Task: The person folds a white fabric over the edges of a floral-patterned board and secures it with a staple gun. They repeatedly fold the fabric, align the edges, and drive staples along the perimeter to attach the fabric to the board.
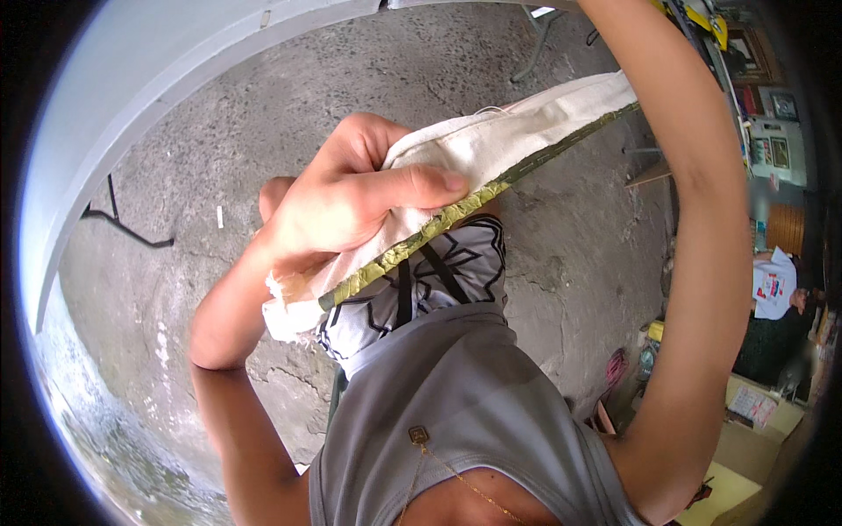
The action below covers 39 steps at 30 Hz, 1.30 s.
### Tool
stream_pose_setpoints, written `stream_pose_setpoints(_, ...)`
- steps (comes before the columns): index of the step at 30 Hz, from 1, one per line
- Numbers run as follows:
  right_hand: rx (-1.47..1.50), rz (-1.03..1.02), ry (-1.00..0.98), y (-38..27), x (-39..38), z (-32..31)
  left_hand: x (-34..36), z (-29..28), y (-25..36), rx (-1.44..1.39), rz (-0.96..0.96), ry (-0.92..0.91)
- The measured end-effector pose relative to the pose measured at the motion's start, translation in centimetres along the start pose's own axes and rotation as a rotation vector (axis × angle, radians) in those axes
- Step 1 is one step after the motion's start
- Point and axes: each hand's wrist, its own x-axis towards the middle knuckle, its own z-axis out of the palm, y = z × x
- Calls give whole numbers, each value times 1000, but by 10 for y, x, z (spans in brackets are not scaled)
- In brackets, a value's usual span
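A folded off-white cloth strip (548,118) stretches diagonally in front of my chest, from the lower left up to the right. Dark green binding (561,149) edges its lower side and turns a crumpled yellow-green near my hand. My left hand (355,188) is closed on the cloth, thumb pressed flat on top just above the binding. Loose frayed threads (285,294) stick out of the cloth's lower-left end. My right forearm (693,131) reaches up past the cloth's upper end and leaves the picture at the top, so my right hand is out of sight.
A white table (132,66) curves along the left and top, with dark legs (123,230) beneath. Below lies rough concrete floor (219,123). At the right are a person in a white shirt (774,285), cardboard boxes (763,412) and a pink cord bundle (617,366).
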Motion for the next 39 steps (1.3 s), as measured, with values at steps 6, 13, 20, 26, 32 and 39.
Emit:
stream_pose_setpoints(6,31,-87,65,-59,-58,-106,-14,-7,-4,-28,72,128)
stream_pose_setpoints(13,311,823,-113,-121,-261,-226,3,-3,-4,-61,31,-180)
stream_pose_setpoints(20,765,656,-524,-196,-283,-184,5,-7,-10,-61,81,-162)
stream_pose_setpoints(26,709,611,-430,-205,-276,-173,10,-5,-16,-64,85,-119)
stream_pose_setpoints(32,696,642,-395,-206,-273,-170,18,-10,-10,-42,33,-141)
stream_pose_setpoints(39,693,661,-410,-200,-269,-161,24,-14,-20,-46,66,-152)
